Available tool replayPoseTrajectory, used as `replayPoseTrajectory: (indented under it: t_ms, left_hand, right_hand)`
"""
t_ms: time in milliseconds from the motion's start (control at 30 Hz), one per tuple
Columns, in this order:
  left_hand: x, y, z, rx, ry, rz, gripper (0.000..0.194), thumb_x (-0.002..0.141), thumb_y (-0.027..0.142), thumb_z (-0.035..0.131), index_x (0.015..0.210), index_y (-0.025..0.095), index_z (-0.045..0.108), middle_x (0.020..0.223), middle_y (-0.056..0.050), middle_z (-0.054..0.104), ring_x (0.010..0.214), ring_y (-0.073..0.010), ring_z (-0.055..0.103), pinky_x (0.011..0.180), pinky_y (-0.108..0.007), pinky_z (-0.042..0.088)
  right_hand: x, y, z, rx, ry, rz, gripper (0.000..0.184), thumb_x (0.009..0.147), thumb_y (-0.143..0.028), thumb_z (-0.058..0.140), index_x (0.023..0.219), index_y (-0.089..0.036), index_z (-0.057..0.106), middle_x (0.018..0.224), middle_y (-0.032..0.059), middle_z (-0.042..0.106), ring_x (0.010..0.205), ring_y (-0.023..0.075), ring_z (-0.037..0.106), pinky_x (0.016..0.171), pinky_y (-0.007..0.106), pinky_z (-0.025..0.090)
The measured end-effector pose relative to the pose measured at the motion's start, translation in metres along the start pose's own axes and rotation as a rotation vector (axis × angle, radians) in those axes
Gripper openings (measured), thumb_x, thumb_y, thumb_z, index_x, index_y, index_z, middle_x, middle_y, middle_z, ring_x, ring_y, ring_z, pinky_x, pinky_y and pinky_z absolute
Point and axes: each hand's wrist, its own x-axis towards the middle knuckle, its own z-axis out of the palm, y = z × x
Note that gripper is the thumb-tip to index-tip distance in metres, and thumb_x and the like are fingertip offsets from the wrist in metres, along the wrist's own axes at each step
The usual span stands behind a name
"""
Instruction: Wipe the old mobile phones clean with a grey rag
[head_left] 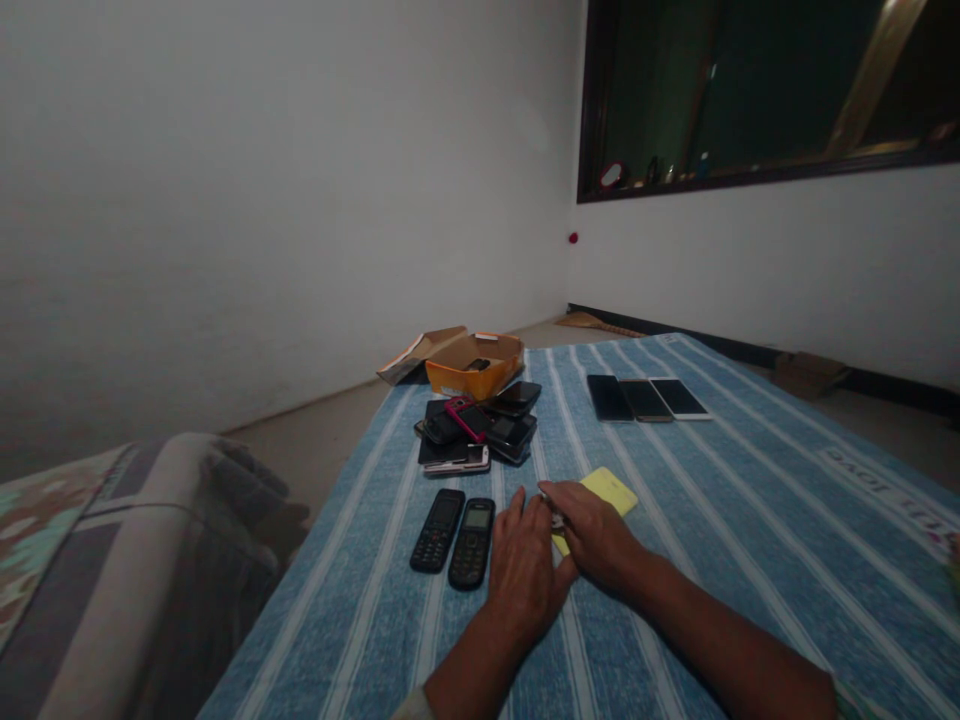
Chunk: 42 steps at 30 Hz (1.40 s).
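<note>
My left hand (525,560) is closed, palm down, over something mostly hidden beneath it. Against it, my right hand (596,530) is closed too, its fingers curled at a small whitish part (556,518) showing between the hands; its kind I cannot make out. A flat yellow piece (611,490), like a phone cover or case, lies partly under my right hand. Two dark keypad phones stand side by side left of my left hand: one (472,543) close to it, the other (438,530) further left.
A heap of phones (469,420) lies behind the keypad phones. Beyond it an orange box (480,372) stands open, a phone inside. Three smartphones (646,398) rest in a row at the back right. A striped blue cloth (360,600) covers the surface.
</note>
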Motion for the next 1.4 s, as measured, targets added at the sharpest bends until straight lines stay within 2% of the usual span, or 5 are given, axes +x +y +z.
replayPoseTrajectory:
  t_ms: [433,633,833,1100,1400]
  left_hand:
    - [-0.006,-0.012,0.023,0.210,0.153,-0.022,0.062,0.079,0.038,0.063,0.131,0.007,0.050,0.140,-0.024,0.050,0.139,-0.0403,0.036,0.110,-0.056,0.033]
    - [-0.007,-0.021,0.032,0.110,0.256,0.166,0.065,0.078,0.021,0.061,0.138,0.010,0.039,0.139,-0.021,0.051,0.135,-0.0350,0.042,0.110,-0.054,0.038]
    - [-0.002,-0.008,0.016,-0.050,0.152,0.150,0.060,0.076,0.015,0.062,0.133,0.012,0.043,0.127,-0.016,0.060,0.123,-0.0303,0.054,0.105,-0.050,0.044]
    - [-0.002,0.002,0.001,0.066,0.009,0.046,0.061,0.081,0.022,0.062,0.138,0.008,0.045,0.138,-0.014,0.056,0.137,-0.0369,0.038,0.113,-0.053,0.033]
    - [-0.006,0.003,0.006,0.201,0.118,0.034,0.050,0.079,0.025,0.064,0.125,0.005,0.058,0.123,-0.018,0.063,0.128,-0.0367,0.048,0.109,-0.053,0.038]
  right_hand:
    - [0.003,-0.002,0.000,-0.120,-0.122,-0.019,0.042,0.087,-0.009,0.048,0.128,-0.015,0.054,0.104,0.0138,0.066,0.096,0.0243,0.060,0.089,0.044,0.049]
    - [0.001,-0.002,0.002,-0.095,-0.091,0.050,0.059,0.083,-0.006,0.045,0.141,-0.015,0.041,0.112,0.0141,0.065,0.105,0.0251,0.059,0.095,0.047,0.048]
    - [-0.002,0.001,0.005,-0.083,-0.058,0.083,0.066,0.080,-0.005,0.044,0.145,-0.013,0.035,0.114,0.0152,0.064,0.107,0.0253,0.059,0.096,0.047,0.049]
    - [0.000,0.001,0.003,-0.110,-0.095,0.016,0.047,0.085,-0.006,0.045,0.132,-0.008,0.049,0.108,0.0167,0.065,0.101,0.0249,0.059,0.092,0.044,0.050]
    - [0.002,-0.003,0.000,-0.119,-0.137,0.076,0.047,0.084,-0.005,0.044,0.129,-0.012,0.051,0.109,0.0131,0.065,0.102,0.0230,0.058,0.094,0.042,0.048]
